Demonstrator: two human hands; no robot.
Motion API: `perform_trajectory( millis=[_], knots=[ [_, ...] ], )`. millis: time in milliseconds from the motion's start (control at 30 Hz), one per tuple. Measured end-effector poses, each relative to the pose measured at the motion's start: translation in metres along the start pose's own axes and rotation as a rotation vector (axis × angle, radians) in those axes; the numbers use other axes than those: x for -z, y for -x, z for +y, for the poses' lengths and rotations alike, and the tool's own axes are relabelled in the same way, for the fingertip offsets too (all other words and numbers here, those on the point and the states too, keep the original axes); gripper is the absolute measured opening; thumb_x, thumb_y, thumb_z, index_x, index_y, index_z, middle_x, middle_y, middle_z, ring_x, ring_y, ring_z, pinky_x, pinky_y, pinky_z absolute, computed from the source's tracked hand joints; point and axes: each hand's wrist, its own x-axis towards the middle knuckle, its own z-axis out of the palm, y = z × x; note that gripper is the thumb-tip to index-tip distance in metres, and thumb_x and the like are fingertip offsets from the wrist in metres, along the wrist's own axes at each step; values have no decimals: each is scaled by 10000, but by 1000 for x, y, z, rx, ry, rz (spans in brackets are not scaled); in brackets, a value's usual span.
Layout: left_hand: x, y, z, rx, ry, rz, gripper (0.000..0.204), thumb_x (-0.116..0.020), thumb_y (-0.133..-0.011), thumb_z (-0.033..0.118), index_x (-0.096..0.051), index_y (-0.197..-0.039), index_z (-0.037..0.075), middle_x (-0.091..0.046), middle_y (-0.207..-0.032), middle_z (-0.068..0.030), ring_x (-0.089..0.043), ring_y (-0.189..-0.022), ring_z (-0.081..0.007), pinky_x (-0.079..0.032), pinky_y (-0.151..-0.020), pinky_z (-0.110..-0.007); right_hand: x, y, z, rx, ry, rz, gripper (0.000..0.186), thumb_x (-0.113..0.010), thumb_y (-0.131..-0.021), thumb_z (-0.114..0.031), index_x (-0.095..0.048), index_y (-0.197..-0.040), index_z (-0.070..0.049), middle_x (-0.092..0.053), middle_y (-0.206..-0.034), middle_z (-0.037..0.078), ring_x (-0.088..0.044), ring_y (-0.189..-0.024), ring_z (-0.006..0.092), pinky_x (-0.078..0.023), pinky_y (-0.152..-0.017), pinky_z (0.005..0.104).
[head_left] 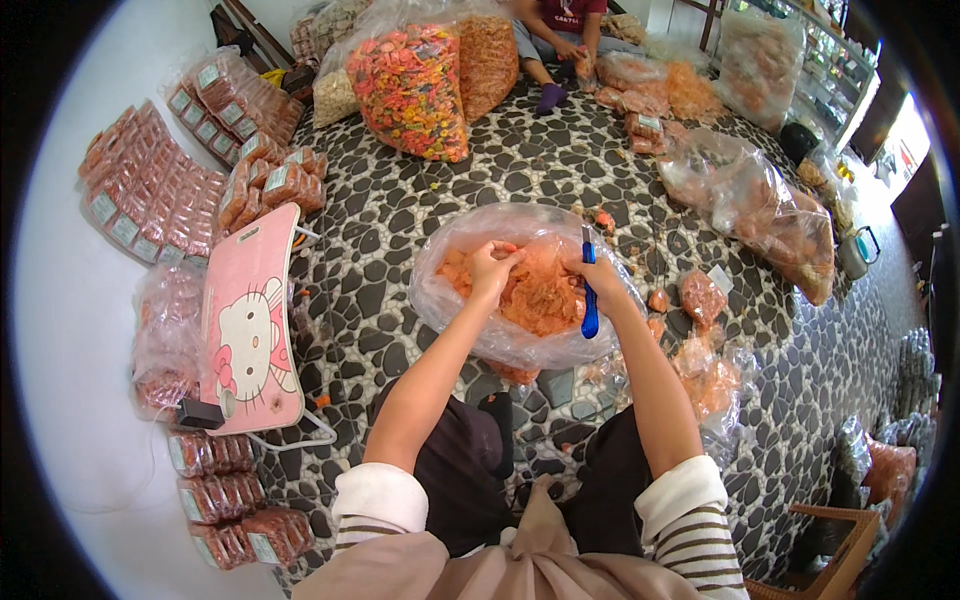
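Note:
A large clear plastic bag (440, 300) lies wide open on the floor before me, with orange, crumbly snack food (540, 300) inside. My left hand (490, 270) is over the left part of the food, thumb and fingers pinched together; what they hold, if anything, is hard to make out. Across from it, my right hand (602, 276) grips a blue box cutter (590, 315), its blade end pointing away from me. Between the hands is a filmy orange patch (548, 252), perhaps plastic around the food. The right fingertips are partly hidden.
A pink folding table (225, 290) stands at left, beside stacked snack packs (150, 185). Big sacks of colourful snacks (410, 90) stand at the back, near a seated person (565, 40). Filled bags (750, 190) and loose plastic (710, 375) lie right. A brown chair (835, 560) is nearer.

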Motion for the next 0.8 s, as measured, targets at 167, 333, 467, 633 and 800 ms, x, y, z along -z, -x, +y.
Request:
perform_trajectory(
  millis=[167, 333, 467, 633, 800],
  knots=[
    [-8, 0, -8, -181, -269, 30, 229, -710, -681, 96, -535, -803, 14, -578, -696, -50, -535, -576, -108, -430, -543, -222, 0, -3, 0, -1, 284, -10, 150, -635, -734, -117, -566, -804, -3, -592, -656, 65, -480, -462, 94, -362, -397, 224],
    [-4, -6, -7, -32, -110, 108, 304, -726, -685, 160, -496, -835, 31, -535, -745, -47, -522, -669, -110, -437, -579, -230, -1, -3, 0, -14, 231, 24, 124, -616, -751, -106, -573, -742, 11, -599, -644, 80, -452, -437, 79, -329, -377, 204],
    [-7, -9, -6, -33, -57, 109, 323, -735, -679, 174, -490, -832, 30, -532, -749, -45, -520, -665, -108, -438, -563, -225, -6, 1, -3, -34, 231, 10, 106, -613, -745, -88, -562, -799, -13, -610, -650, 77, -469, -424, 92, -348, -376, 219],
    [-9, -10, -6, -49, -237, 54, 294, -728, -686, 157, -488, -806, 38, -517, -737, -22, -496, -662, -95, -412, -568, -213, -4, 5, -7, -51, 57, -56, 122, -611, -749, -91, -558, -817, -5, -598, -655, 85, -456, -406, 94, -334, -364, 208],
    [-13, -9, -6, -179, -177, 106, 274, -718, -688, 159, -476, -744, 44, -519, -668, -19, -476, -603, -96, -401, -549, -236, 5, 6, -5, -50, 65, -105, 121, -615, -748, -102, -575, -806, -4, -597, -665, 89, -480, -459, 87, -356, -382, 210]
  ],
)
